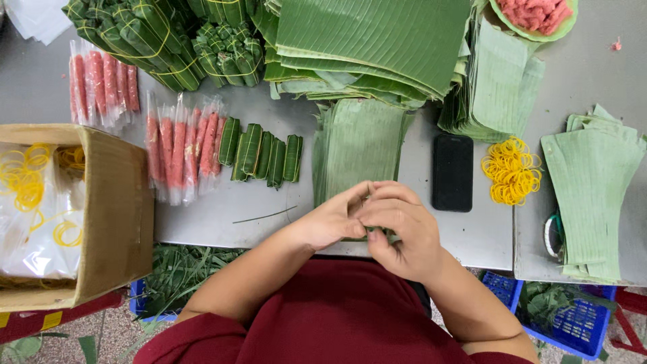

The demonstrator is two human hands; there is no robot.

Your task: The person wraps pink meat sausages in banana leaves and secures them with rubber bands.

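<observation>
Green leaf material is showing only as a sliver between the two hands, which are meeting at the near edge of the grey table (216, 229). The left hand (330, 221) is curling in from the left with its fingertips pinched toward the middle, and the right hand (397, 229) is folding over from the right, fingers bent and closing on the same small leaf-wrapped piece (369, 234). Both hands are gripping it together, and they are covering nearly all of it, so which way it is pointing and how its long axis is running cannot be told. Neither hand is nearer; both are touching it.

Just beyond the knuckles, the stack of cut leaf sheets (357, 145) is lying with its long axis running away from the person, its near end reaching right up to the hands. To the right of it a black phone (452, 172) is lying flat, also lengthwise away from the person, and further right a heap of yellow rubber bands (512, 170) is sitting near the table seam. To the left, four finished green rolls (263, 156) are lying side by side, long axes pointing away, beside clear-wrapped pink sausages (180, 148). A cardboard box (114, 216) holding more yellow bands is standing at the far left.
</observation>
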